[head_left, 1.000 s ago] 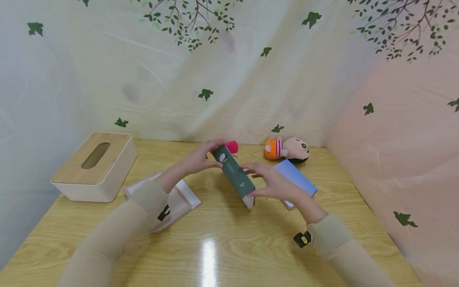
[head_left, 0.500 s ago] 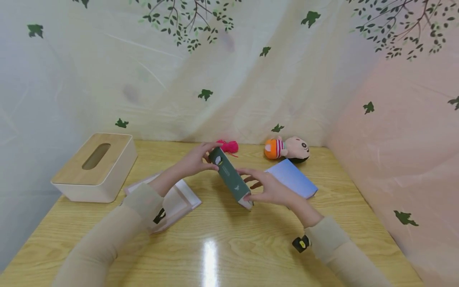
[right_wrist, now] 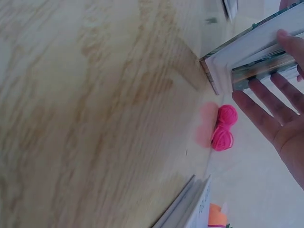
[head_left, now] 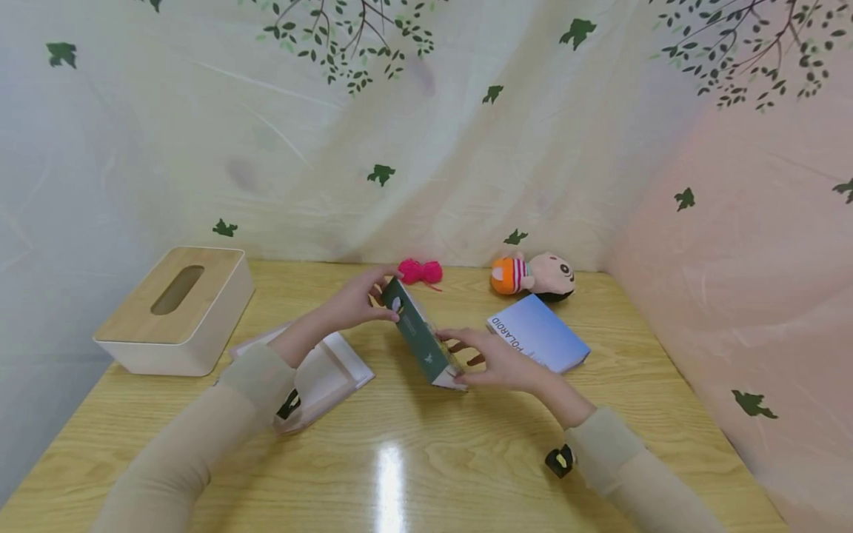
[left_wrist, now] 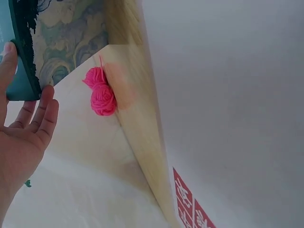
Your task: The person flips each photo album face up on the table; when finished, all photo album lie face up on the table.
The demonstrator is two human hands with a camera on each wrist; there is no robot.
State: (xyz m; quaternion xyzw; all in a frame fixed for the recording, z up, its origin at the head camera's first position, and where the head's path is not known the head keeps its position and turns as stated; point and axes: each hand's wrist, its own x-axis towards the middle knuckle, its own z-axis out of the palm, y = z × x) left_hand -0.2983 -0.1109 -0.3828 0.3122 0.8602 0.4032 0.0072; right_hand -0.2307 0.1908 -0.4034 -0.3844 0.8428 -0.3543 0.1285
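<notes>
A thick book (head_left: 420,337) with a dark green spine is held tilted over the middle of the table, spine up. My left hand (head_left: 353,302) grips its far end between thumb and fingers. At the near end my right hand (head_left: 500,361) pinches it, thumb at the pale page edge and fingers along the other side. In the left wrist view the painted, swirled cover (left_wrist: 71,38) shows past the fingers. The right wrist view shows a white inner face (right_wrist: 256,42), with a gap between it and the rest of the book.
A blue book (head_left: 543,333) lettered POLAROID lies right of centre, before a plush doll (head_left: 533,277). Pink yarn (head_left: 421,272) sits at the back. A pale flat case (head_left: 333,377) lies partly under the left forearm. A wood-topped tissue box (head_left: 176,311) stands at left.
Both hands have shifted the book a little left and toward me, turning it so its painted cover shows more. More of the yarn and the blue book's lettering is uncovered.
</notes>
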